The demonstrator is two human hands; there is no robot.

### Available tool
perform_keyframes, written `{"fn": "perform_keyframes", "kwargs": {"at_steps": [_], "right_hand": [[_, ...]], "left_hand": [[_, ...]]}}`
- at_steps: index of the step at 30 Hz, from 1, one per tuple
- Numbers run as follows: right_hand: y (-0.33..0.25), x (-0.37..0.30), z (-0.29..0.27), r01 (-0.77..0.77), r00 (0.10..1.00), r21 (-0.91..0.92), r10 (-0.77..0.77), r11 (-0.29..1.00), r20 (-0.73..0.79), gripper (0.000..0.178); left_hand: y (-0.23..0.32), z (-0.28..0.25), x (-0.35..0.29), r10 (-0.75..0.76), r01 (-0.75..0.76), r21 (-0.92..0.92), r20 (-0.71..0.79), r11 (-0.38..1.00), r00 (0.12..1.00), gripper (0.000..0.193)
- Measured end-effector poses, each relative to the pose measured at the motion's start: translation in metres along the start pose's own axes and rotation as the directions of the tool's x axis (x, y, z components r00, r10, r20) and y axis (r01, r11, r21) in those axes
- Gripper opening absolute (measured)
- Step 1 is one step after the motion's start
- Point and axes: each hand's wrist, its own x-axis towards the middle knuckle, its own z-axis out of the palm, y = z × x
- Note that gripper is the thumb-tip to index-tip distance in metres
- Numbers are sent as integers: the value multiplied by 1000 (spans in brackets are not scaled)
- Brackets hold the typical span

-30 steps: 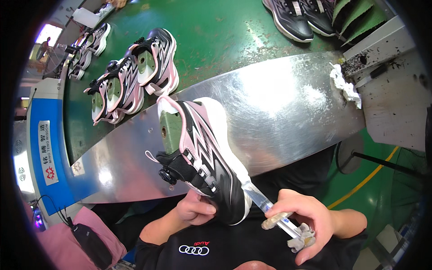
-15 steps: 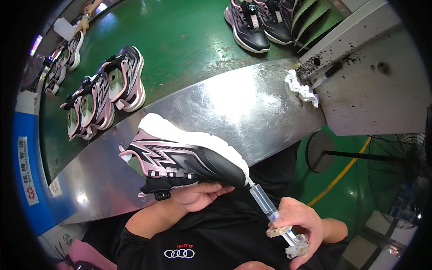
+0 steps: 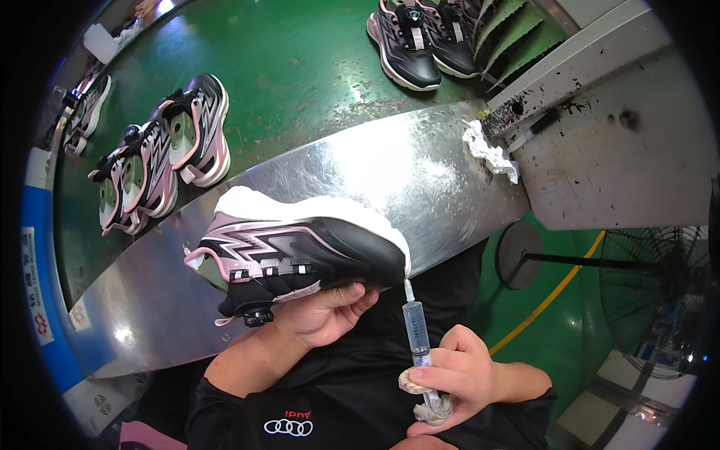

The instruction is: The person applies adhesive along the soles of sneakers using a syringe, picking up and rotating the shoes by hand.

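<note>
A black and pink sneaker (image 3: 330, 247) with a white sole lies on its side in front of me, sole facing away, its dial fastener toward me. My left hand (image 3: 326, 311) grips it from below near the toe, thumb and fingers closed on the upper; some fingers are hidden beneath it. In my right hand (image 3: 461, 375) is a clear syringe (image 3: 416, 326), its tip touching or almost touching the toe where the sole meets the upper. My fingers wrap round the syringe's flange and plunger, which are covered with crusty whitish lumps.
A steel ledge (image 3: 442, 176) runs along the green conveyor belt (image 3: 292, 82). Several sneakers (image 3: 199, 131) stand at left, with others (image 3: 405, 45) at far right beside a green-slatted rack (image 3: 517, 45). Crumpled white paper (image 3: 487, 154) lies by a grey metal panel (image 3: 615, 157). A fan (image 3: 652, 270) stands at right.
The syringe has swung more upright, and my right hand has moved left. The sneaker has shifted slightly left with my left hand. Another person's hand at the far left has moved farther away.
</note>
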Motion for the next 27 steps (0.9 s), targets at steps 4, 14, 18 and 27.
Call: {"fn": "perform_keyframes", "kwargs": {"at_steps": [4,14,18,27], "right_hand": [[1,2,7,31,999,-95,-34,995,-25,60],[9,1,23,132,990,-287,-143,949,-19,52],[10,-4,28,129,990,-344,-143,930,-15,63],[7,-6,28,153,986,-335,-166,930,-10,62]], "left_hand": [[2,-1,1,-20,30,-76,127,997,992,30],[2,3,-1,-4,18,-70,188,997,982,32],[1,3,-2,5,7,-64,191,998,982,32],[3,5,-6,13,-14,8,109,1000,994,38]]}}
